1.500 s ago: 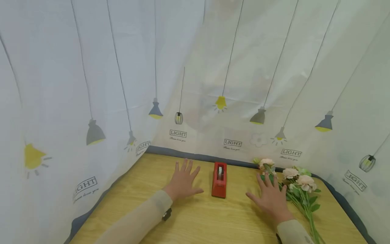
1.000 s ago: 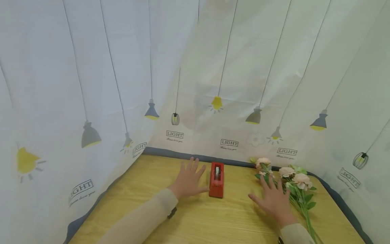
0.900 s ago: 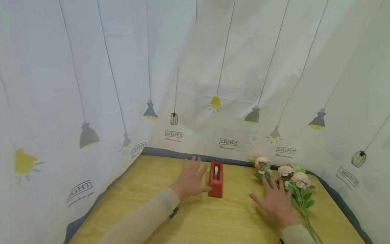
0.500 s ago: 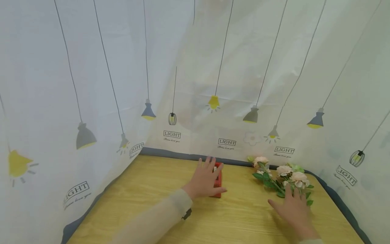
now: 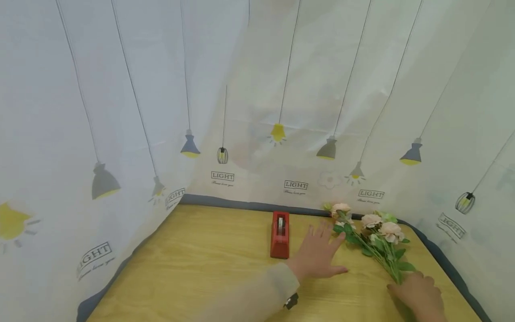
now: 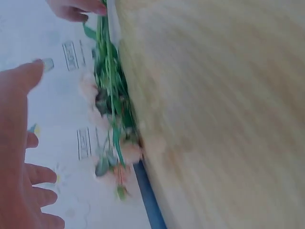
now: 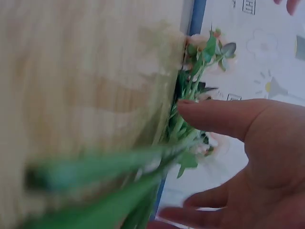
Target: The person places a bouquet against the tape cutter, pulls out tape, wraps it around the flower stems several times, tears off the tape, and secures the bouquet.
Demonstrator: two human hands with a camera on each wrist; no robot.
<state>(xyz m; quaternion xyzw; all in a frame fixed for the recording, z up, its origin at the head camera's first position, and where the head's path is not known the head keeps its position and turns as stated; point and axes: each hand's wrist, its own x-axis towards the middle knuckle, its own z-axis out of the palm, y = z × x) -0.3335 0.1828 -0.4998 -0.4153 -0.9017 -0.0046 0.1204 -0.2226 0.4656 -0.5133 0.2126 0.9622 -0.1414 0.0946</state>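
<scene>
A bunch of artificial flowers [image 5: 392,255] with pale pink blooms and green stems lies on the right of the wooden table. Over the lower stems is my right hand [image 5: 420,293]. In the right wrist view its thumb [image 7: 214,114] is straight, with a gap between it and the loosely bent fingers; the stems run just past their tips. My left hand [image 5: 318,252], fingers spread, hovers between the flowers and a red tape dispenser [image 5: 280,235], holding nothing. The left wrist view also shows the stems [image 6: 108,62] near the right hand's fingertips.
The wooden table [image 5: 181,259] meets a white curtain [image 5: 249,134] printed with hanging lamps at the back and sides. A dark blue hem [image 5: 225,202] runs along the table's back edge.
My left hand has passed over the tape dispenser to its right side. My right hand has moved from beside the blooms down to the stems. The view has shifted slightly right.
</scene>
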